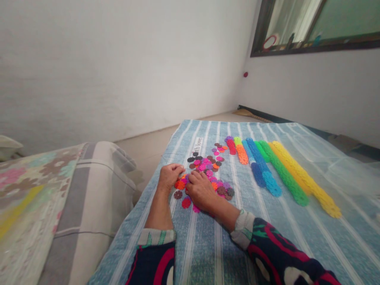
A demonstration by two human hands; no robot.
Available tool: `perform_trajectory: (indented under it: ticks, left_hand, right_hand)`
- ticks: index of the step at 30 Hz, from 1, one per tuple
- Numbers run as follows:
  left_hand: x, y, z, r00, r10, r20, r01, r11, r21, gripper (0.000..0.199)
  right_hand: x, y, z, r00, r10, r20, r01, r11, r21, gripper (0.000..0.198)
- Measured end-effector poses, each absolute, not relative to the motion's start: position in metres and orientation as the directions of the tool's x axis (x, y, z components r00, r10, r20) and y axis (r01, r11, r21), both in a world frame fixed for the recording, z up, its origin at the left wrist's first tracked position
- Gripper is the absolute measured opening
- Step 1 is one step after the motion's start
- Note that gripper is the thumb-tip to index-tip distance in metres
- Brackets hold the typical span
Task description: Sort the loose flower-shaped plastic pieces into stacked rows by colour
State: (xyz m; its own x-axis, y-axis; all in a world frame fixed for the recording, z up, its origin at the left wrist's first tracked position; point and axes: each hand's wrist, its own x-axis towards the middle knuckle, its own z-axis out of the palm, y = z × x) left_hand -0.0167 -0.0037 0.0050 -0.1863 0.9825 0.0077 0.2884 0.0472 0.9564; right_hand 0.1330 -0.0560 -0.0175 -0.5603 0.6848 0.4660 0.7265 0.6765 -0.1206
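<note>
On the striped cloth, half curled the left hand beside, and the nearer right hand over, loose discs running up through frame centre, with any grip hidden.

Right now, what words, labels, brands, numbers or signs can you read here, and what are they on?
"th love": on a white patch of the blue striped cloth; any letters before it can't be made out beside the dark discs.
Too small to read: the mark on a pale patch near the cloth's far edge.
No other text is readable.
</note>
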Motion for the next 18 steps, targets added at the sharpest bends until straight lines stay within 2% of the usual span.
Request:
perform_trajectory:
  ticks: [9,12,18]
  left_hand:
    - [-0.017,-0.004,0.007,-0.196,0.981,0.000,0.277,0.056,0.959,0.030]
    - [-0.018,-0.003,0.007,-0.200,0.980,-0.008,0.270,0.063,0.961,0.031]
    - [-0.019,-0.001,0.006,-0.211,0.977,-0.002,0.288,0.064,0.955,0.029]
  right_hand:
    - [0.149,-0.044,-0.010,-0.516,0.698,0.497,0.717,0.669,-0.195,0.015]
    - [0.179,-0.021,0.000,-0.425,0.751,0.505,0.771,0.592,-0.233,0.016]
    - [0.274,0.039,0.010,-0.191,0.871,0.453,0.908,0.332,-0.256,0.024]
